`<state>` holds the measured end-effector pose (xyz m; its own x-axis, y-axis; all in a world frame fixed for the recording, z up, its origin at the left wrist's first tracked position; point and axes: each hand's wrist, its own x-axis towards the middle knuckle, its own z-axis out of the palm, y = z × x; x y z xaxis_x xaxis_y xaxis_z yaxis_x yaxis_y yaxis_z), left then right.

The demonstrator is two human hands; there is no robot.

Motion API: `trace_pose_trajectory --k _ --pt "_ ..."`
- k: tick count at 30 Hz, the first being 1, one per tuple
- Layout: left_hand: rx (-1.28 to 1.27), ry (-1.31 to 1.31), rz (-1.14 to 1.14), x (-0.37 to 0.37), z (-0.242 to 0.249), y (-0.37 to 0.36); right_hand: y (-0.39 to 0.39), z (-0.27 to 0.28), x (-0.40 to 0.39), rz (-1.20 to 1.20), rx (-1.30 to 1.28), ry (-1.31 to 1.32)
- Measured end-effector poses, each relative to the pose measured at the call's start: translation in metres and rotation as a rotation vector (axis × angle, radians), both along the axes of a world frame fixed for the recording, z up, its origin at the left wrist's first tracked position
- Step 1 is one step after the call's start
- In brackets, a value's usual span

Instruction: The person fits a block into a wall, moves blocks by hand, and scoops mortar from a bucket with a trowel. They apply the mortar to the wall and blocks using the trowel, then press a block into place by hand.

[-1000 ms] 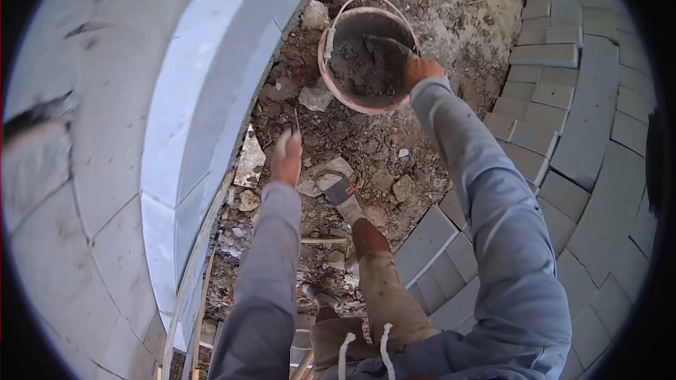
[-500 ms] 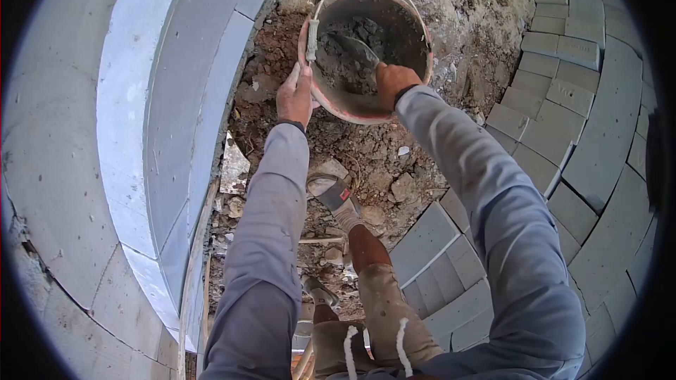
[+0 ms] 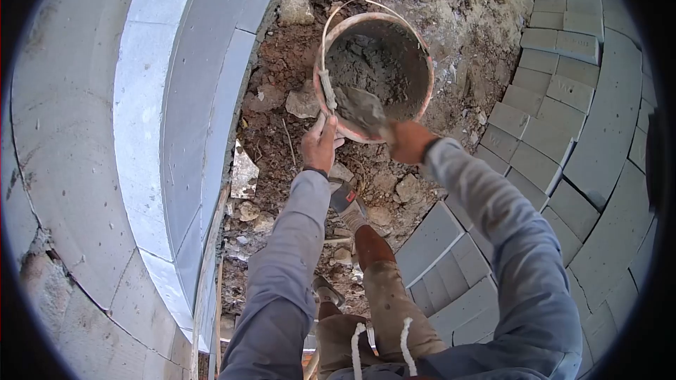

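Observation:
A round bucket (image 3: 427, 88) with a worn orange rim stands on the dirt, part filled with wet grey mortar (image 3: 370, 56). Its wire handle leans to the far left side, with a pale grip sleeve on it. My left hand (image 3: 320, 142) pinches the near-left rim, thumb on top. In my right hand (image 3: 410, 142) is a trowel (image 3: 360, 107), its blade loaded with mortar over the near part of the bucket. The trowel's handle is mostly hidden inside my closed fingers.
A curved wall of grey blocks (image 3: 190, 84) runs along the left. Stacked grey blocks (image 3: 556, 105) line the right side. Rubble and stones (image 3: 303, 102) lie on the dirt around the bucket. My shod foot (image 3: 345, 197) stands just below it.
My right hand has drawn the trowel out of the mortar toward me, and its blade now carries a load. The bucket appears slightly lower and to the right, with my left hand still on its rim.

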<state>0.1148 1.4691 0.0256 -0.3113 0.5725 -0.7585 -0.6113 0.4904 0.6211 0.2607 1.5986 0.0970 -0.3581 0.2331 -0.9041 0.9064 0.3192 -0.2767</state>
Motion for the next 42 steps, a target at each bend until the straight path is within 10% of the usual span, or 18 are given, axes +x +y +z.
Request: trace_pose_trajectory --k 13,33,42 --pt "-0.057 0.022 -0.111 0.0 -0.003 -0.002 0.079 -0.006 0.014 0.724 0.476 -0.158" --pt "-0.031 0.047 -0.09 0.034 0.017 -0.001 0.006 -0.018 0.003 0.124 -0.017 -0.133" --pt "-0.156 -0.021 -0.231 -0.005 0.003 -0.024 -0.005 0.011 0.021 -0.318 -0.136 0.308"
